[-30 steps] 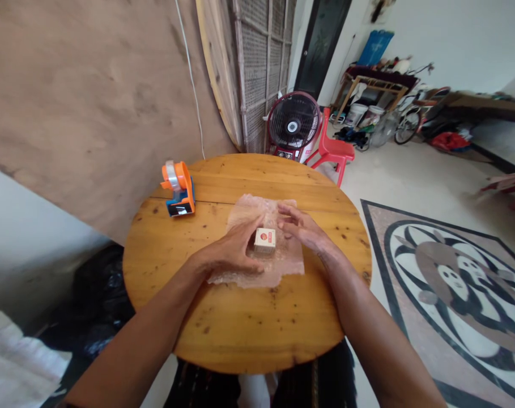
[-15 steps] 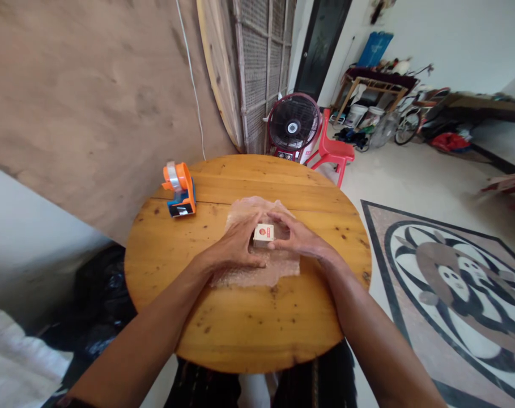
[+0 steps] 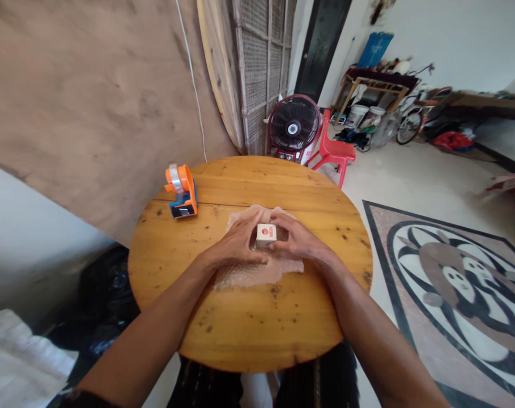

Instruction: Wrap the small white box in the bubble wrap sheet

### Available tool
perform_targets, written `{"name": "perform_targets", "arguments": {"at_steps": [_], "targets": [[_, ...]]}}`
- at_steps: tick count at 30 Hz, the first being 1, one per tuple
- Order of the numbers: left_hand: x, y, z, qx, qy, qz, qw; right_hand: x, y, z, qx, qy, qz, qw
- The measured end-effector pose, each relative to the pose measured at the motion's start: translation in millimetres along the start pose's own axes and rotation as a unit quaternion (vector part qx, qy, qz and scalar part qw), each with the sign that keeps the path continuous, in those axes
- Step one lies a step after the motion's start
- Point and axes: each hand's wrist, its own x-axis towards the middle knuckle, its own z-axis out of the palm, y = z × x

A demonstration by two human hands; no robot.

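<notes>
A small white carton (image 3: 266,233) with red print on its top sits on a crumpled sheet of bubble wrap (image 3: 244,276). My right hand (image 3: 297,237) curves around the carton's right side, thumb at its front corner and fingertips by its back edge, with a gap at the palm. On the other side, my left hand (image 3: 235,239) rests on the wrap, thumb and fingers spread around the carton's left side. Part of the carton's left side is in shadow.
The round wooden table (image 3: 257,334) carries an orange and blue tape dispenser (image 3: 183,191) at its left. Beyond the table stand a fan (image 3: 294,127) and a red plastic chair (image 3: 336,148). A brown board (image 3: 91,90) leans at the left.
The wrap's far edge has come nearer and is more bunched behind the fingers. The carton has turned slightly between my hands, which stay nearly in place.
</notes>
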Motion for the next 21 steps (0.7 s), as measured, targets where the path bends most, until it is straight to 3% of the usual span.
{"name": "perform_targets", "arguments": {"at_steps": [10,16,21], "targets": [[0,16,-11.2,0.005,-0.016,0.007,1.0,-15,-4,-26,0.139,-0.011,0.136,0.981],[-1,14,-11.6,0.016,-0.02,0.007,1.0,-42,-21,-57,0.049,0.041,0.165,0.984],[-2,13,-12.3,0.008,-0.024,0.007,1.0,-78,-3,-70,0.044,0.091,0.201,0.974]]}}
